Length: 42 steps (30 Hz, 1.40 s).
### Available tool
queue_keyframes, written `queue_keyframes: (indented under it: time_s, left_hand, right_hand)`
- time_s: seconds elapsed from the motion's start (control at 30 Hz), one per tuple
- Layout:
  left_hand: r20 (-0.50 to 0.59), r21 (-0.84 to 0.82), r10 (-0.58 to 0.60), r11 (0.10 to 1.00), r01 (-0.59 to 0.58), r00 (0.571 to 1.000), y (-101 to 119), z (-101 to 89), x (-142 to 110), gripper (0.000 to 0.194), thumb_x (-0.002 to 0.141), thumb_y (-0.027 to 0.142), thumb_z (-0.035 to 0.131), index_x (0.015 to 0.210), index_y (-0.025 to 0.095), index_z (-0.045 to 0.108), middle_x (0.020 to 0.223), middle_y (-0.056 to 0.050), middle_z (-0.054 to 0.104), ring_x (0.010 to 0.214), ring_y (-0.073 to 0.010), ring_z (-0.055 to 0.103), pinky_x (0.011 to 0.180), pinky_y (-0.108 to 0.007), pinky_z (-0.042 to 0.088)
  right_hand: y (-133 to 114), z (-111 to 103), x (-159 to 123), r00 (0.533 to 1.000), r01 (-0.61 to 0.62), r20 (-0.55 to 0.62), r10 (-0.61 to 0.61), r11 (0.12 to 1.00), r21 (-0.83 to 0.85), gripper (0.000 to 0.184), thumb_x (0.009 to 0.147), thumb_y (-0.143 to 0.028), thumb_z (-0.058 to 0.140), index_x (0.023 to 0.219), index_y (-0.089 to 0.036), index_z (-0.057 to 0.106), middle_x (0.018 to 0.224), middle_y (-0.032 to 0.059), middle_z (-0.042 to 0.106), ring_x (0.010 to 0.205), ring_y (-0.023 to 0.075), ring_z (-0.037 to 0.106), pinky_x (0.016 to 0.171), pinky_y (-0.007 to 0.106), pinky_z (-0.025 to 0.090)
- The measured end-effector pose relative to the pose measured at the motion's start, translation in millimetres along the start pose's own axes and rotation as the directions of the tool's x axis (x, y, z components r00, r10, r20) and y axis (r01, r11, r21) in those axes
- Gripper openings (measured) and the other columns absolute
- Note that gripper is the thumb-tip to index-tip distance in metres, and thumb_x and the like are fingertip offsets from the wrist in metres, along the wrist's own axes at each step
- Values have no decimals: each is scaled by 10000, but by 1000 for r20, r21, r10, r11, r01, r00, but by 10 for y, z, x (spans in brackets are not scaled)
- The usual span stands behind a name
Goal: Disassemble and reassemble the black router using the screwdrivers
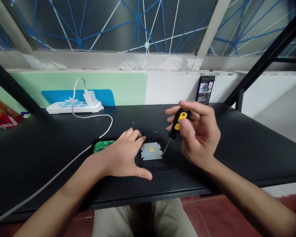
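My right hand (199, 131) grips a black-and-yellow screwdriver (179, 121) by its handle. The thin shaft slants down to the left, and its tip meets the lower right corner of a silver metal plate (148, 155) with a yellowish square in its middle. That plate sits in a black plastic housing (164, 144) lying on the table. A green circuit board (102, 145) shows at the housing's left end. Across the middle of the housing lies my left hand (123, 154), fingers spread and thumb out, covering part of it.
A white power strip (74, 107) with a plugged-in charger (90, 98) stands at the back left; its white cable (64, 170) runs across the black table (236, 148). A phone (204, 90) leans on the wall. A red-orange packet (6, 113) lies far left. Small bits, perhaps screws (156, 132), lie behind the housing.
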<state>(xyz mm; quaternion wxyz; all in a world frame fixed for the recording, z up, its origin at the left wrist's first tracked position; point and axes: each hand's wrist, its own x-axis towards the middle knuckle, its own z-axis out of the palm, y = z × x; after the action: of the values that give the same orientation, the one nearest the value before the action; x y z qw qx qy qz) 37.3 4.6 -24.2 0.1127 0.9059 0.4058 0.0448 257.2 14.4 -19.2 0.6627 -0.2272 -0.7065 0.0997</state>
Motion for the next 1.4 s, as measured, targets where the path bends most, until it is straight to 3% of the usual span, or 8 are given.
queue_keyframes:
  time_s: [0.17,0.37,0.53,0.63,0.73,0.9,1.2,1.4]
  left_hand:
    - [0,-4,5,1000,-5,1000,1,-7,3,1078,702,843,631,1476,117,438,1411,-192,482,1400,-466,336,1174,-610,236]
    - [-2,2,4,1000,-4,1000,10,-11,3,1084,709,841,629,1485,112,427,1416,-195,475,1408,-468,325,1175,-608,236]
    - [14,-7,-5,1000,5,1000,14,-15,8,1105,699,852,629,1479,95,431,1421,-199,472,1409,-465,325,1185,-588,233]
    - [16,7,-5,1000,5,1000,12,-15,7,1101,706,854,622,1478,93,431,1415,-197,470,1404,-460,329,1188,-570,234]
    - [6,16,3,1000,-3,1000,12,-13,4,1102,707,851,626,1477,89,429,1411,-199,466,1399,-455,333,1190,-560,228]
    - [10,26,12,1000,-12,1000,14,-16,3,1099,721,828,640,1487,73,414,1397,-199,476,1399,-446,339,1196,-572,217]
    - [38,13,-17,1000,17,999,20,-25,6,1129,707,840,637,1497,70,403,1440,-211,449,1432,-466,287,1195,-593,220]
    - [-1,17,21,1000,-21,1000,20,-27,5,1071,724,804,662,1477,77,438,1366,-195,502,1368,-437,385,1189,-580,237]
  right_hand:
    - [-3,3,-19,999,-34,25,32,994,102,272,997,-303,481,1238,-305,606,1162,69,683,831,205,691,581,369,596]
    - [23,-3,25,986,160,-32,-166,977,-138,404,797,-195,775,1163,-323,663,979,33,622,783,193,625,576,362,540]
    - [0,21,-20,1000,-30,5,30,998,52,297,987,-294,515,1277,-305,577,1071,49,708,808,188,686,576,343,599]
    - [1,21,-27,999,-33,5,33,990,133,275,1007,-312,460,1246,-284,592,1173,74,693,837,198,703,573,351,610]
    - [15,5,0,999,49,-20,-48,996,70,264,952,-306,583,1209,-283,634,1228,90,600,856,195,677,585,361,613]
    - [35,-14,37,985,162,-34,-168,978,-133,425,765,-234,825,1152,-319,671,998,36,584,841,192,624,642,370,599]
    - [-12,12,-26,997,-82,29,78,982,171,261,1010,-305,459,1244,-297,574,1134,63,688,845,192,710,589,341,628]
    - [0,0,8,999,37,14,-37,999,36,369,841,-270,746,1191,-329,644,1093,43,555,763,169,658,542,340,611]
